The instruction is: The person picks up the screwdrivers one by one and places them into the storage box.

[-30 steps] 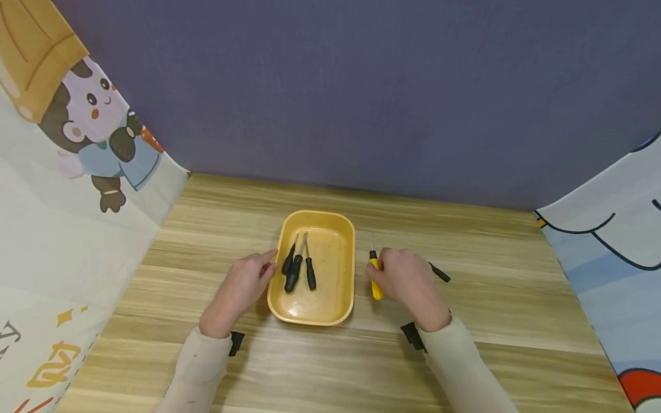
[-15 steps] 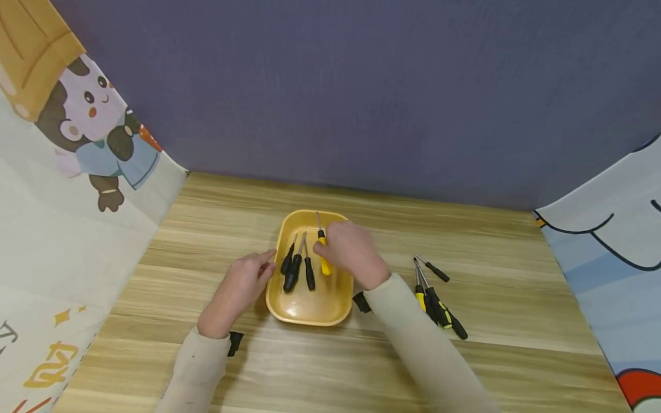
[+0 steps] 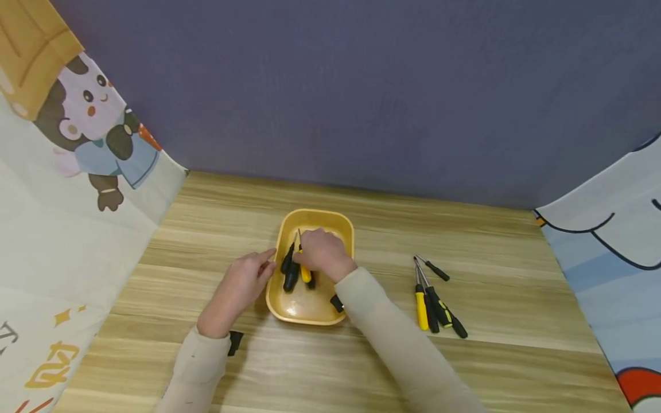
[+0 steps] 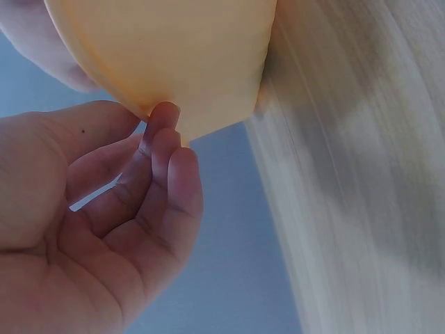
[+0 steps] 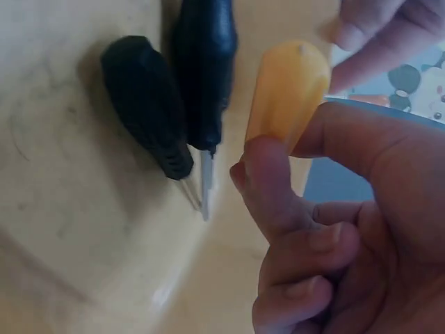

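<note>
My right hand (image 3: 325,255) pinches a yellow-handled screwdriver (image 3: 306,274) between thumb and index finger, over the yellow plastic tray (image 3: 310,320). Its yellow handle (image 5: 288,83) sticks up past the fingertips in the right wrist view. Below it in the tray lie several black-handled screwdrivers, one thick (image 3: 291,277) and one slimmer (image 5: 149,104), the latter partly hidden by my hand in the head view. My left hand (image 3: 245,281) holds the tray's left rim, thumb and fingertips meeting at the edge (image 4: 104,80) in the left wrist view.
Right of the tray, a cluster of screwdrivers lies on the wooden table (image 3: 496,275): one with a yellow handle (image 3: 421,310), others black (image 3: 458,328). A small black screwdriver (image 3: 438,271) lies just behind them. A dark blue panel (image 3: 361,103) stands at the back.
My right hand has carried the yellow screwdriver leftward from the table into the tray, over the black screwdrivers. The cluster on the right has come into view. My left hand stays at the rim.
</note>
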Tool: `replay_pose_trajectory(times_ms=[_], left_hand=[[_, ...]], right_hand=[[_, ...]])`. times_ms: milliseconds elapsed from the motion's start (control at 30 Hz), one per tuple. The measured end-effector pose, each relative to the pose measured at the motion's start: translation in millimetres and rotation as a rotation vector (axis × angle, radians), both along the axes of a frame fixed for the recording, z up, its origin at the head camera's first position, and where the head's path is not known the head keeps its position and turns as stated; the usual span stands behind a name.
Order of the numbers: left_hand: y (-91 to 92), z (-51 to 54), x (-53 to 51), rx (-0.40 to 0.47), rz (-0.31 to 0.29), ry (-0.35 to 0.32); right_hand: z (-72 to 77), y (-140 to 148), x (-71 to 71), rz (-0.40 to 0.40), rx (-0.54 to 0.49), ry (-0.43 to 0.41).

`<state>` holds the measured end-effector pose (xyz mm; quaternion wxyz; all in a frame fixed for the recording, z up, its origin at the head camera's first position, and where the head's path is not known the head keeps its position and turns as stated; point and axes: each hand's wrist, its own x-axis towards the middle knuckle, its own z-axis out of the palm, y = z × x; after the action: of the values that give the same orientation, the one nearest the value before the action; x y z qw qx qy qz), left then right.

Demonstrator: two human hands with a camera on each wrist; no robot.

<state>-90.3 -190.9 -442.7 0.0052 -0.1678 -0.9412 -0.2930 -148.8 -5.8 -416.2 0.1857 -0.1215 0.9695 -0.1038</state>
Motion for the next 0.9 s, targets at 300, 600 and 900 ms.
replay_pose_trajectory(times_ms=[300,600,900], left_hand=[[-0.2,-0.2,-0.2,0.002,0.000,-0.008],[0.6,0.2,-1.0,-0.001,-0.009,0.011],[0.1,2.4,1.0,-0.002,-0.004,-0.031]], right_hand=[[-12.2,-5,1.3,-0.024,-0.001,-0.010],[-9.1,-3,3.8,-0.023,-0.041,0.002],[18.1,5,9.9,0.009,-0.031,0.022]])
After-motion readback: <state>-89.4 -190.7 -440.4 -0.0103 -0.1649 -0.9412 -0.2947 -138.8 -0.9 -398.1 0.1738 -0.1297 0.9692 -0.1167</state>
